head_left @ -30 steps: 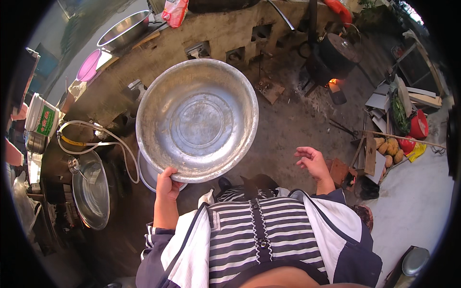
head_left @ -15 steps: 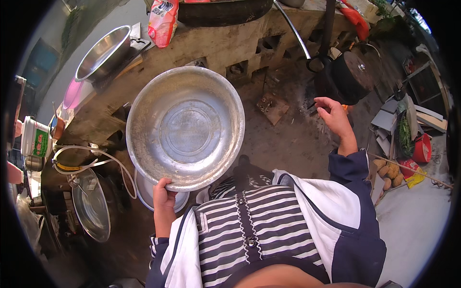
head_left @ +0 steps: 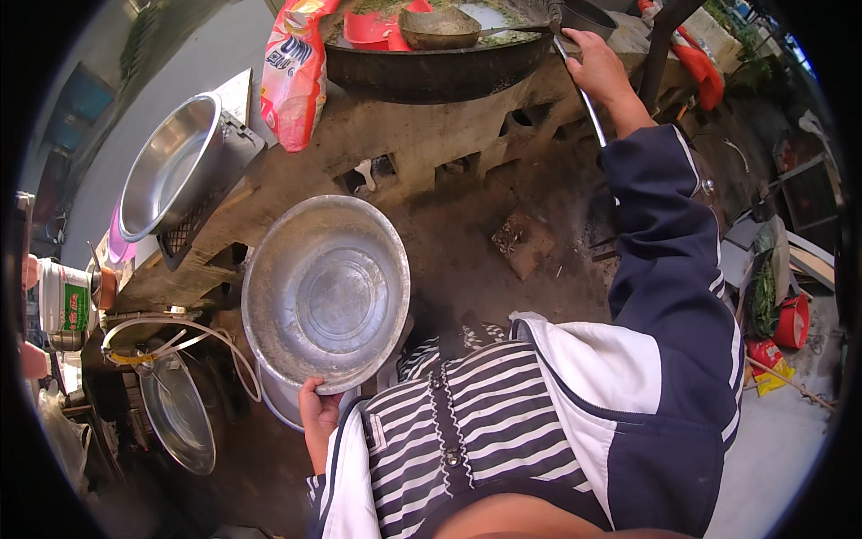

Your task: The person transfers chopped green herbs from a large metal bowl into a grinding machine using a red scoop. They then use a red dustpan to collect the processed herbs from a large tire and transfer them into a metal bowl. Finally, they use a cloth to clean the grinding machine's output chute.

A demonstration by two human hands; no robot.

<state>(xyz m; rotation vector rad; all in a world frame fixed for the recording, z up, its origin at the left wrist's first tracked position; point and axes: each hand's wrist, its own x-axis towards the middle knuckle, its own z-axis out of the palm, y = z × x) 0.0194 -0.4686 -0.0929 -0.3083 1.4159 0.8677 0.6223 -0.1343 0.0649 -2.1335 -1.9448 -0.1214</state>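
Observation:
My left hand grips the lower rim of a large, worn metal basin, thumb on the inner side. The basin is tilted toward me and shows nothing inside. My right hand is stretched far forward to the right end of a big black wok. Its thumb and forefinger look apart, right beside a shiny metal rod slanting down from the wok's rim; no firm hold shows. In the wok lie a ladle and a red plastic scoop over greenish contents.
Beside the wok on the concrete ledge stands a red-and-white bag. A steel basin rests at the left, above a pale hose and a clear round lid. A red bucket stands at the right.
My right hand has swung forward from beside the dark pot to the wok's right end, its sleeve now covering the pot. The held basin has moved lower and slightly left. The view has shifted forward.

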